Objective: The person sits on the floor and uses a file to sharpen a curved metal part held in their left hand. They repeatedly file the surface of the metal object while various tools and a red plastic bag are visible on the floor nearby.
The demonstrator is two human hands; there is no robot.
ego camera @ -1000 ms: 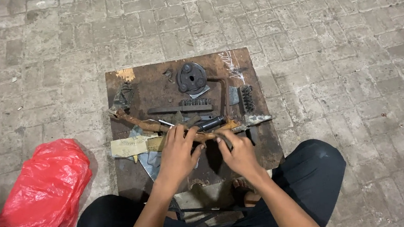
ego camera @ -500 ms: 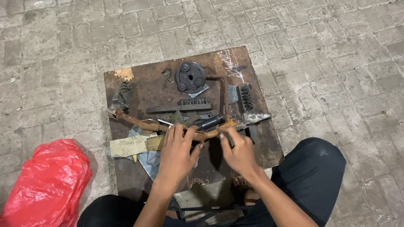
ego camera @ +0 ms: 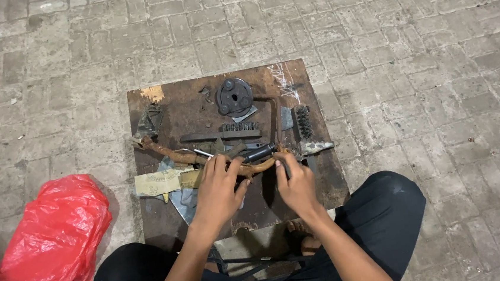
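Hands at work over a dark wooden board (ego camera: 324, 176) laid on a brick floor. Across the near half of the board lies a long, rusty, bent metal bar (ego camera: 171, 152). The left hand (ego camera: 218, 190) has its grip curled over the bar near its middle. The right hand (ego camera: 296, 184), just right of it, is closed round a black-handled tool (ego camera: 260, 153) or the bar's end; the view is too small to tell which. The bar looks heavy, stiff and rough with rust, best held at its thicker middle. Beyond the bar sit a round black disc (ego camera: 234, 96) and a wire brush (ego camera: 303, 122). Left of the board lies a red plastic bag (ego camera: 50, 239).
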